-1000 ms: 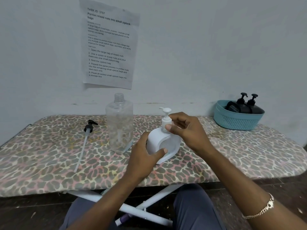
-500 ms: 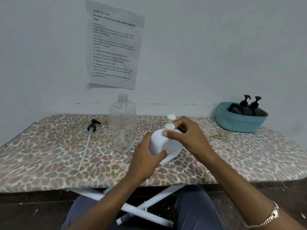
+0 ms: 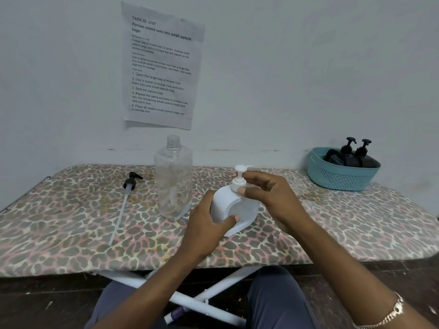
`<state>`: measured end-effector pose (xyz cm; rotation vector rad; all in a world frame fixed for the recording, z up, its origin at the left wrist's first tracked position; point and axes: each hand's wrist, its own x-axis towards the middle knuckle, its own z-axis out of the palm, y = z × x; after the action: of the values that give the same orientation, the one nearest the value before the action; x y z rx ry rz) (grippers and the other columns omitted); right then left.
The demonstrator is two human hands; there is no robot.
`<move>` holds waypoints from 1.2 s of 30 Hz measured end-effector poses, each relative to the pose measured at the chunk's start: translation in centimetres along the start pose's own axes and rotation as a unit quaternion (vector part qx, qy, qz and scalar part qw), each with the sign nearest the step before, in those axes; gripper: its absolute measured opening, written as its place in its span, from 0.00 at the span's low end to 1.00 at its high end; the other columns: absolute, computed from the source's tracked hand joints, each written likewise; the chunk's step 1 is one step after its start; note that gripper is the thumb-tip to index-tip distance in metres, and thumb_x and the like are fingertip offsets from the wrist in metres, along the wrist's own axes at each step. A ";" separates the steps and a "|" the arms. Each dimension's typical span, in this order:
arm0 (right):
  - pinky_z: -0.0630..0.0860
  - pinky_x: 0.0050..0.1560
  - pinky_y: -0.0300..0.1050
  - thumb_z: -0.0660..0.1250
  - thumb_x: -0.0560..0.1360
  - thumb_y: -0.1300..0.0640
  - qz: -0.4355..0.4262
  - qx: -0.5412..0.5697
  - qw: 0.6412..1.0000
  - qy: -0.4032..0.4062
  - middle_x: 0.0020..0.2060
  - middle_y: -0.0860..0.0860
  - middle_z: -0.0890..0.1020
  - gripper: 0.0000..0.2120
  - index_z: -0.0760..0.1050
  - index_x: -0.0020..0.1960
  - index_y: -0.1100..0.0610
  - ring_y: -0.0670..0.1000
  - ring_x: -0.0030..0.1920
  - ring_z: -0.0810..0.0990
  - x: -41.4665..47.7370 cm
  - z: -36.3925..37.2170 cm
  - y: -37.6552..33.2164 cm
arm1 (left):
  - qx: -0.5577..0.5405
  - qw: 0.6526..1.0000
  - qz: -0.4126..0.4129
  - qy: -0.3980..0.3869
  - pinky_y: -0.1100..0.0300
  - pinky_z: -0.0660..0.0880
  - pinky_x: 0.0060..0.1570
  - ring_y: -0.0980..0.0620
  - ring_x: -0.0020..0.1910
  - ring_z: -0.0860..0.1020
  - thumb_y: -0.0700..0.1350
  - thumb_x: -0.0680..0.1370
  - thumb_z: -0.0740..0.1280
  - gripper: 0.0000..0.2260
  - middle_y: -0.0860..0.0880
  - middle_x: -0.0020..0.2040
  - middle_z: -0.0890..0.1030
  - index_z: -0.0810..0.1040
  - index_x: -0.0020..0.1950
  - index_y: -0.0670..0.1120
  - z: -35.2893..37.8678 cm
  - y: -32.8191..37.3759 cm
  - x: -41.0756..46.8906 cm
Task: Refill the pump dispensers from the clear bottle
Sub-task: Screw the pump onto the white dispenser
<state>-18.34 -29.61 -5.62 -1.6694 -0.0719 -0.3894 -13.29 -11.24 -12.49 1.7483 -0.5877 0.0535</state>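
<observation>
The white pump dispenser [image 3: 237,210] sits just right of the clear bottle [image 3: 173,179]. It has a rounded white body with a curved, frosted front panel and a white pump head standing up on its stem. The left hand [image 3: 204,229] wraps the body, thumb across the front. The right hand [image 3: 270,198] pinches the pump's collar with curled fingers. The bottle stands upright, uncapped and nearly empty. Left of it lies 1 black pump [image 3: 129,184] with a long tube. Far right of it, a teal basket [image 3: 339,179] holds 2 black dispensers [image 3: 351,155].
</observation>
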 end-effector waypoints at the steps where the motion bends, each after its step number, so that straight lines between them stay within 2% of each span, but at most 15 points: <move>1: 0.81 0.59 0.45 0.78 0.73 0.63 0.006 -0.001 1.000 0.019 0.57 0.46 0.87 0.15 0.85 0.59 0.55 0.48 0.61 0.84 0.0 0.2 0.1 | 0.000 1.000 -0.001 0.000 0.45 0.84 0.46 0.56 0.53 0.84 0.54 0.73 0.77 0.21 0.57 0.55 0.84 0.75 0.64 0.63 0.0 0.1 0.0; 4: 0.80 0.55 0.52 0.81 0.70 0.57 0.010 -0.059 0.996 0.071 0.48 0.48 0.86 0.13 0.82 0.52 0.53 0.50 0.52 0.84 0.2 1.4 0.3 | -0.005 1.000 0.001 -0.003 0.48 0.84 0.42 0.55 0.51 0.84 0.52 0.75 0.78 0.21 0.57 0.54 0.84 0.75 0.64 0.63 0.1 0.1 0.1; 7: 0.77 0.52 0.55 0.82 0.69 0.51 0.000 -0.098 0.991 0.094 0.48 0.55 0.81 0.19 0.75 0.50 0.56 0.51 0.48 0.81 0.3 2.6 0.6 | -0.014 1.000 -0.003 -0.006 0.52 0.80 0.39 0.52 0.49 0.85 0.51 0.76 0.78 0.22 0.56 0.54 0.84 0.74 0.65 0.64 0.0 0.0 0.0; 8: 0.78 0.53 0.55 0.81 0.70 0.51 -0.001 -0.094 0.992 0.089 0.49 0.55 0.81 0.18 0.75 0.51 0.55 0.50 0.48 0.80 0.3 2.8 0.6 | -0.016 1.000 -0.003 -0.006 0.53 0.79 0.39 0.52 0.49 0.85 0.51 0.76 0.77 0.22 0.57 0.54 0.84 0.74 0.65 0.64 0.0 0.1 0.0; 10: 0.79 0.60 0.54 0.78 0.74 0.56 0.007 -0.071 0.996 0.057 0.53 0.49 0.84 0.15 0.79 0.58 0.51 0.47 0.55 0.83 0.3 2.4 0.3 | -0.015 1.000 -0.003 -0.006 0.54 0.79 0.39 0.52 0.48 0.85 0.51 0.76 0.77 0.21 0.57 0.53 0.84 0.74 0.65 0.64 0.0 0.2 0.0; 12: 0.78 0.65 0.54 0.73 0.77 0.62 0.019 -0.036 0.999 0.015 0.58 0.45 0.85 0.17 0.81 0.63 0.49 0.48 0.62 0.83 0.4 1.7 -0.4 | -0.011 1.000 -0.001 -0.005 0.53 0.80 0.38 0.52 0.48 0.84 0.52 0.75 0.78 0.20 0.56 0.52 0.84 0.75 0.63 0.63 0.0 0.2 0.0; 15: 0.78 0.66 0.51 0.70 0.78 0.67 0.030 -0.014 0.999 -0.038 0.59 0.48 0.87 0.16 0.84 0.62 0.53 0.50 0.62 0.84 0.6 0.6 -1.4 | -0.009 1.000 0.000 -0.005 0.51 0.82 0.38 0.51 0.49 0.84 0.53 0.75 0.78 0.19 0.55 0.52 0.84 0.75 0.61 0.62 0.0 0.1 0.0; 18: 0.78 0.66 0.50 0.72 0.77 0.65 0.032 -0.034 0.997 -0.060 0.58 0.49 0.87 0.14 0.85 0.61 0.55 0.50 0.62 0.84 0.9 0.2 -1.7 | -0.008 1.000 -0.003 -0.006 0.48 0.83 0.39 0.51 0.48 0.84 0.54 0.74 0.78 0.19 0.55 0.52 0.84 0.75 0.61 0.63 0.0 0.1 0.0; 20: 0.80 0.63 0.49 0.75 0.76 0.65 0.033 -0.037 0.997 -0.054 0.55 0.52 0.88 0.12 0.86 0.58 0.57 0.52 0.59 0.85 1.0 0.1 -1.6 | -0.009 1.000 -0.001 -0.006 0.51 0.81 0.38 0.51 0.48 0.84 0.53 0.75 0.78 0.19 0.56 0.52 0.84 0.75 0.61 0.63 0.0 0.2 0.0; 24: 0.79 0.51 0.49 0.79 0.72 0.64 0.013 -0.032 0.999 -0.015 0.47 0.56 0.88 0.08 0.84 0.50 0.62 0.52 0.47 0.85 1.0 0.4 -1.1 | -0.010 1.000 0.004 -0.010 0.57 0.77 0.36 0.52 0.45 0.84 0.52 0.75 0.78 0.20 0.56 0.51 0.84 0.74 0.62 0.64 0.0 0.2 -0.1; 27: 0.71 0.41 0.42 0.81 0.71 0.57 -0.026 -0.118 0.992 0.029 0.36 0.54 0.77 0.17 0.74 0.44 0.63 0.47 0.37 0.74 1.1 1.6 -0.8 | -0.008 1.000 0.007 -0.012 0.57 0.79 0.37 0.52 0.46 0.84 0.52 0.75 0.78 0.20 0.55 0.52 0.84 0.74 0.63 0.63 0.0 0.2 -0.1; 30: 0.66 0.35 0.34 0.81 0.70 0.51 -0.043 -0.181 0.980 0.074 0.36 0.49 0.69 0.24 0.65 0.42 0.58 0.45 0.34 0.66 0.9 2.7 -0.5 | -0.006 1.000 0.009 -0.015 0.58 0.78 0.36 0.52 0.44 0.84 0.52 0.76 0.78 0.20 0.54 0.51 0.83 0.74 0.63 0.62 0.0 0.1 -0.1; 32: 0.67 0.37 0.32 0.81 0.70 0.48 -0.038 -0.188 0.978 0.081 0.38 0.48 0.71 0.24 0.67 0.45 0.58 0.44 0.35 0.68 0.7 2.9 -0.2 | -0.003 1.000 0.010 -0.014 0.58 0.77 0.35 0.51 0.43 0.83 0.52 0.76 0.77 0.19 0.54 0.50 0.83 0.73 0.62 0.62 0.0 0.2 -0.1; 34: 0.70 0.43 0.31 0.80 0.71 0.47 -0.026 -0.169 0.983 0.060 0.41 0.44 0.76 0.19 0.73 0.49 0.56 0.42 0.40 0.74 0.7 2.5 -0.1 | -0.008 1.000 0.005 -0.010 0.58 0.77 0.35 0.51 0.43 0.84 0.52 0.76 0.77 0.19 0.54 0.49 0.84 0.74 0.62 0.62 0.0 0.2 0.0; 36: 0.75 0.56 0.41 0.78 0.72 0.50 -0.008 -0.141 0.990 0.011 0.51 0.41 0.83 0.15 0.80 0.57 0.50 0.41 0.53 0.81 0.8 1.8 -0.2 | -0.018 1.000 0.001 -0.008 0.57 0.77 0.36 0.51 0.43 0.84 0.51 0.76 0.77 0.18 0.55 0.50 0.84 0.75 0.61 0.62 0.0 0.2 0.0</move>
<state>-17.20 -27.97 -5.38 -1.9430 -0.0134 -0.4455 -13.36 -11.30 -12.29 1.7141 -0.5981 0.0292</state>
